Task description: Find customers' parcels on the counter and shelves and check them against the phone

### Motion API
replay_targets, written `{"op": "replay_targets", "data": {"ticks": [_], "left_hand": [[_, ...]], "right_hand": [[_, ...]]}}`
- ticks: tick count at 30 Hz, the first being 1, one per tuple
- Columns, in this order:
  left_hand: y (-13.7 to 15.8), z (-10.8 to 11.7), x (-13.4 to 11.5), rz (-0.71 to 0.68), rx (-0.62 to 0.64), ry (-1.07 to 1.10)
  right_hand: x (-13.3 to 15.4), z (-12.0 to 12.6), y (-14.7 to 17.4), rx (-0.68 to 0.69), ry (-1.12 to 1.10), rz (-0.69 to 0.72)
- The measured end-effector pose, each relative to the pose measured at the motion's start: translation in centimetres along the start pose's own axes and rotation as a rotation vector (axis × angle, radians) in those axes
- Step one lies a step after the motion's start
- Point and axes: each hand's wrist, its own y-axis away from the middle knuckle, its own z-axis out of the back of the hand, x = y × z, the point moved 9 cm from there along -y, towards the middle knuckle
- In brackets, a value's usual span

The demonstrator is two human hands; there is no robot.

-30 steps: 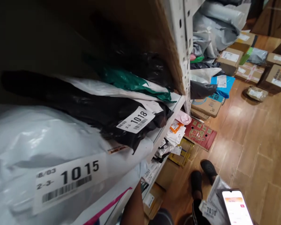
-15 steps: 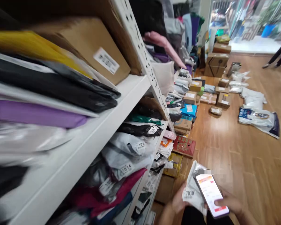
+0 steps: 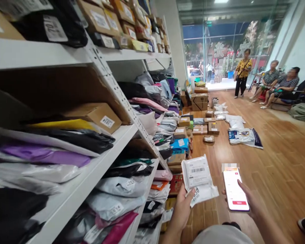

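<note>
Left hand [image 3: 181,210] gripping white labelled parcel [image 3: 198,176] | right hand [image 3: 252,200] grasping lit phone [image 3: 234,191] | wooden floor [image 3: 279,176] below

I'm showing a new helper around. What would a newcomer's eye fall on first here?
Probably the brightly lit phone in the right hand, at lower right, and the white packet held up in the left hand beside it. Next, perhaps, the white shelving filling the left side, crowded with parcels, where a purple bag stands out.
</note>
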Motion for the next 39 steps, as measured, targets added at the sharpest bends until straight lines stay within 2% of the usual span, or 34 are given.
{"op": "replay_targets", "data": {"ticks": [3,6,10,13,17,25,31,35,39], "left_hand": [[0.1,-3.0,-0.2,-0.02,-0.013,-0.01],[0.2,-6.4,0.0,-0.012,0.007,-0.021],[0.9,-10.9,0.8,0.018,0.041,-0.015],[1.5,-13.6,1.4,0.008,0.044,-0.049],[2.0,-16.3,2.4,-0.013,0.053,-0.104],[2.3,-18.5,4.0,-0.086,0.025,-0.185],[2.9,-20.2,3.6,-0.076,-0.007,-0.222],[3.0,-20.5,3.4,-0.057,-0.076,-0.176],[3.0,-20.5,3.4,-0.066,-0.068,-0.147]], "right_hand": [[3.9,1.5,2.0,-0.103,0.02,0.103],[6.5,2.7,4.3,-0.09,-0.042,0.178],[8.9,3.2,7.8,0.164,-0.206,0.265],[9.1,3.3,10.0,0.36,-0.185,0.249],[8.7,4.2,11.0,0.451,-0.139,0.257],[10.4,5.2,13.4,0.377,0.095,0.366],[10.6,6.2,13.4,0.335,0.074,0.423],[10.7,6.3,13.2,0.373,0.048,0.466],[10.9,6.1,13.7,0.38,0.071,0.463]]}}
